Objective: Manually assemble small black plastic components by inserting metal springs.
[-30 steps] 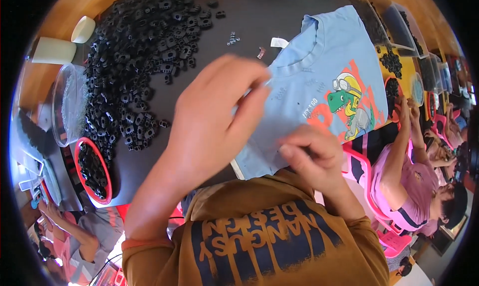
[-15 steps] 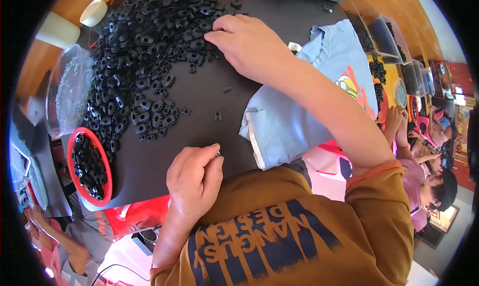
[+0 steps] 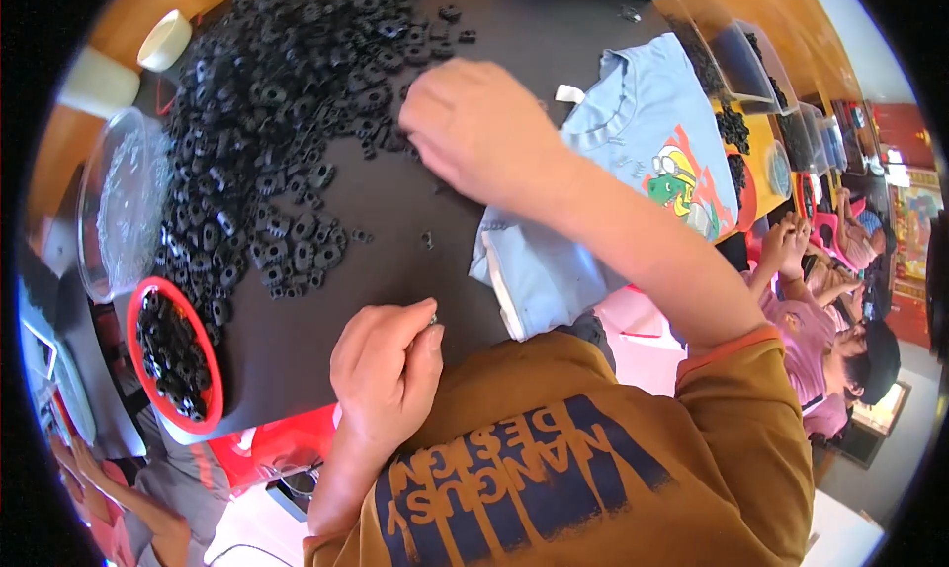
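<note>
My left hand is closed in a pinch near the table's front edge. A tiny glinting piece, too small to name, shows between its thumb and forefinger. Bent at the fingers, my right hand hovers at the right edge of a large heap of small black toothed plastic pieces. Its fingertips are hidden beneath the hand, so what they hold cannot be seen. One loose black piece lies on the dark table between my hands. Under my right forearm is a light blue shirt, spread out with several tiny bits on it.
At the left stand a red-rimmed bowl of black pieces and a clear round tub of tiny shiny bits. A white cup is behind them. Clear bins of black pieces line the far right. Other people sit at both sides.
My right hand has come nearer along the heap's edge, its fingers now curled downward. My left hand keeps its pinch almost in place. The view has shifted slightly.
</note>
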Demonstrator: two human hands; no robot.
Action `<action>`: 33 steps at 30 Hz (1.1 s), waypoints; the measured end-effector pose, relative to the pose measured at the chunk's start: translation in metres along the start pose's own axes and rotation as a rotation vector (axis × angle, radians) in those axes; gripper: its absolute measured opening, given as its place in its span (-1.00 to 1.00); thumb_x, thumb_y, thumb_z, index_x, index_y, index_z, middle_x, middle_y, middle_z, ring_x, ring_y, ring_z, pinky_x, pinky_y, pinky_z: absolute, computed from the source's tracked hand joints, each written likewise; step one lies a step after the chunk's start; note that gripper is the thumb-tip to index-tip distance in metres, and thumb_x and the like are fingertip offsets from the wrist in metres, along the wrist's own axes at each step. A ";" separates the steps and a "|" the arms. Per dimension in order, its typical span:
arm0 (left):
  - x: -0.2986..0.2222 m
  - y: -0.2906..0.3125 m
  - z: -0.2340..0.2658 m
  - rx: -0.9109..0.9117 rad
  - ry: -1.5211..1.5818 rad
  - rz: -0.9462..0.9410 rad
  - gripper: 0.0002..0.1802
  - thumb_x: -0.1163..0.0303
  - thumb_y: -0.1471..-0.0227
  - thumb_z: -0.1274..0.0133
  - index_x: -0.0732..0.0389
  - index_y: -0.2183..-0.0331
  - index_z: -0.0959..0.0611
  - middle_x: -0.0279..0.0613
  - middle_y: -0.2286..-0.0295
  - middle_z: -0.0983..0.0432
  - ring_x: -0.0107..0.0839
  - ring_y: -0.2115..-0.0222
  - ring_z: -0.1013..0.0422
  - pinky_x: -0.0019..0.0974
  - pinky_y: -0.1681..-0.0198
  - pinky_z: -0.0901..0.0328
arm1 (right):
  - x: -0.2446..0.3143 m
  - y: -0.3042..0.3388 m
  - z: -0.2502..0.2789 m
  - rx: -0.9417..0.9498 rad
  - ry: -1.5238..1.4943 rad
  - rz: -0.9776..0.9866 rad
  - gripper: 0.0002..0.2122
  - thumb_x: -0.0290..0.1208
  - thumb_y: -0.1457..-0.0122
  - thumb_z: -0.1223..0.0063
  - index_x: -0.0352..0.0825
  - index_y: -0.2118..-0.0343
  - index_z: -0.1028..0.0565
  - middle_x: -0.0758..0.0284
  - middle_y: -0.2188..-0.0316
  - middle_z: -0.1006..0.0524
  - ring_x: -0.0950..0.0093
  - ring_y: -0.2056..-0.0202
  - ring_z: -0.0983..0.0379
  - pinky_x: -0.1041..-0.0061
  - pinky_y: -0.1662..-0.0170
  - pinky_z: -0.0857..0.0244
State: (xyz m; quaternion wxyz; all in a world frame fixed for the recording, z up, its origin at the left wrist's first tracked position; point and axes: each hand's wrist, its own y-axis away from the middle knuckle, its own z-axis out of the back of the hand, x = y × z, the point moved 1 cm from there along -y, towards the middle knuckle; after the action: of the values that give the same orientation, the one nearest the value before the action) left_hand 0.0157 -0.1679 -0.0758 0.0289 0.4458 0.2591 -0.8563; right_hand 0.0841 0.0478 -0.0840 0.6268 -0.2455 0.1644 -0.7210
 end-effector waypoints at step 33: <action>-0.036 -0.054 -0.022 0.042 0.536 0.381 -0.80 0.60 -0.01 0.00 0.34 0.24 -0.53 -0.17 0.39 -0.38 -0.57 0.47 -0.29 -0.55 0.39 -0.20 | 0.052 0.086 0.074 -0.194 -1.523 -0.646 -0.74 -0.81 -0.02 -0.01 -0.51 0.18 -0.45 0.15 0.14 -0.40 0.44 0.09 -0.34 0.52 0.04 -0.22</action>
State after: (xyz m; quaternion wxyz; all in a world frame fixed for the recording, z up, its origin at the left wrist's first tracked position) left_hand 0.0385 -0.1172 -0.0353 0.1100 0.6962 0.1518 -0.6929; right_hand 0.1910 -0.0120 -0.0621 0.3050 -0.7540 -0.3217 -0.4848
